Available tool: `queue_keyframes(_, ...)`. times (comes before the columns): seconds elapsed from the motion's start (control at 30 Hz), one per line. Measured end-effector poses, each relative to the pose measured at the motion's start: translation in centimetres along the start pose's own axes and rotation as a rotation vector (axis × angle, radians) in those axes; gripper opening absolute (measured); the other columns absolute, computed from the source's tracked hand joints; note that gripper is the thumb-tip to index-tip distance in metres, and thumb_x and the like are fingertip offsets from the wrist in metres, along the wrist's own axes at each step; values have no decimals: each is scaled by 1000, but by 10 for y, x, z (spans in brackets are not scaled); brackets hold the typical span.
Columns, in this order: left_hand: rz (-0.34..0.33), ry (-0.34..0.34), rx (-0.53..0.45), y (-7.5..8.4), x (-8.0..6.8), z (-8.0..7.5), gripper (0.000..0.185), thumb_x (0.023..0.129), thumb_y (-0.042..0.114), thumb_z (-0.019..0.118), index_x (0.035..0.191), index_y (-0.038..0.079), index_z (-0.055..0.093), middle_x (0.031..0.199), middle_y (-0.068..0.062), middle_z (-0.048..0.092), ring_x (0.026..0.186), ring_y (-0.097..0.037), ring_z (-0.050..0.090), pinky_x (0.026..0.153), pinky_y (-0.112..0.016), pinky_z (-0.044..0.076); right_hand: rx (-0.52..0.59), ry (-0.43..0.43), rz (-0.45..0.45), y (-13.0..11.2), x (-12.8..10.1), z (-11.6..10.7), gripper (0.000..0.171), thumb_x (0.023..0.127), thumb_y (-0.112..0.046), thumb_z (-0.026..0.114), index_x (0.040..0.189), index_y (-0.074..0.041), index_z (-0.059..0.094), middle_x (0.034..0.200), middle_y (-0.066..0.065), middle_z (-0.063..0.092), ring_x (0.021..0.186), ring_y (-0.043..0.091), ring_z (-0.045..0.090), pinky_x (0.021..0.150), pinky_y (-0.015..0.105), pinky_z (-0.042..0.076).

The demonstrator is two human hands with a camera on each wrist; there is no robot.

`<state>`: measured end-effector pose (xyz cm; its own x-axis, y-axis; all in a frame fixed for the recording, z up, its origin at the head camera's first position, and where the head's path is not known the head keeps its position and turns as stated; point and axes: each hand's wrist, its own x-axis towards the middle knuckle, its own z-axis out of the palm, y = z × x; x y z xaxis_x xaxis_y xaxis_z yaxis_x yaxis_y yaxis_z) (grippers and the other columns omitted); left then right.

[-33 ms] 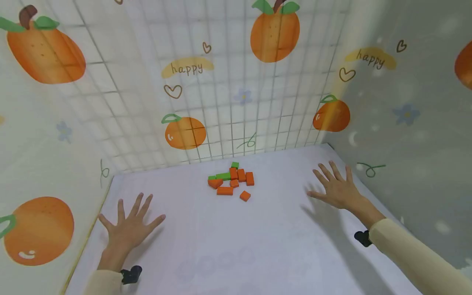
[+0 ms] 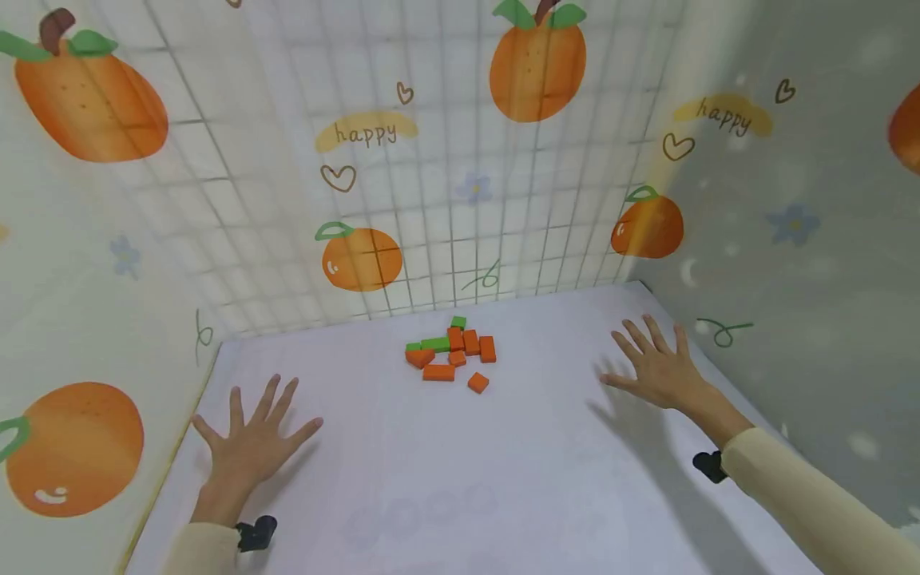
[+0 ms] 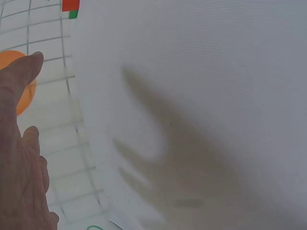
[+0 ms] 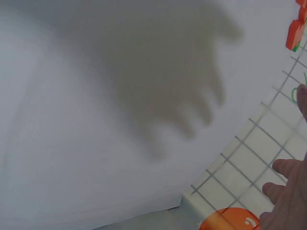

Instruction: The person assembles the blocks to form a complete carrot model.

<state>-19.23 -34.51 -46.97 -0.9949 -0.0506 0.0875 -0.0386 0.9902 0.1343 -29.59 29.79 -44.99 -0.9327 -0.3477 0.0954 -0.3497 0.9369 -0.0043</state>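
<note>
Both hands splayed flat, holding nothing — left hand (image 2: pixel 247 443) and right hand (image 2: pixel 657 369) hovering over the table (image 2: pixel 460 479). Blocks (image 2: pixel 454 355) sitting mid-table, near the back wall (image 2: pixel 431 200). Risk: a wide reach is scattering the loose pile.

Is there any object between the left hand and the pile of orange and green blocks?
Nothing visible. Only bare white table lies between the left hand and the blocks; the right hand is off to the other side.
</note>
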Motion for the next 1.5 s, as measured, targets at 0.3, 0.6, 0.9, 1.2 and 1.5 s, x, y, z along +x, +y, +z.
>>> queue_keyframes(0.3, 54, 10, -28, 30, 33, -3, 97, 87, 83, 38, 162, 27, 12, 167, -9, 11, 145, -53, -13, 88, -73, -32, 119, 96, -28, -9, 9, 16, 80, 91, -56, 64, 145, 1, 45, 150, 23, 40, 143, 43, 22, 105, 73, 9)
queue_keyframes(0.6, -13, 160, -198, 137, 66, 35, 78, 87, 61, 62, 142, 7, 47, 133, -18, 53, 122, -39, 43, 100, -63, 20, 274, 159, -153, -66, 45, 32, 57, 90, -36, 74, 133, -2, 58, 136, 17, 56, 129, 38, 45, 97, 68, 28)
queue_keyframes(0.9, -137, 169, -345, 220, 87, 73, 72, 81, 57, 70, 121, -1, 54, 111, -15, 52, 105, -33, 45, 85, -50, 32, 337, 112, -185, -118, 103, 42, 58, 88, -37, 75, 135, -6, 59, 138, 14, 55, 129, 34, 45, 98, 62, 29)
queue_keyframes(1.2, -187, 177, -354, 221, 101, 96, 77, 80, 53, 77, 124, -4, 48, 115, -19, 50, 102, -34, 43, 81, -47, 34, 400, 50, -138, -135, 136, 62, 60, 86, -35, 78, 136, -8, 59, 140, 12, 54, 131, 34, 43, 98, 59, 29)
queue_keyframes(1.5, 12, 198, -467, 197, 82, 91, 58, 78, 48, 78, 120, 11, 64, 115, -6, 58, 107, -26, 46, 92, -45, 37, 431, -3, -95, -132, 148, 67, 61, 89, -37, 75, 139, -7, 56, 143, 13, 51, 133, 35, 39, 100, 59, 27)
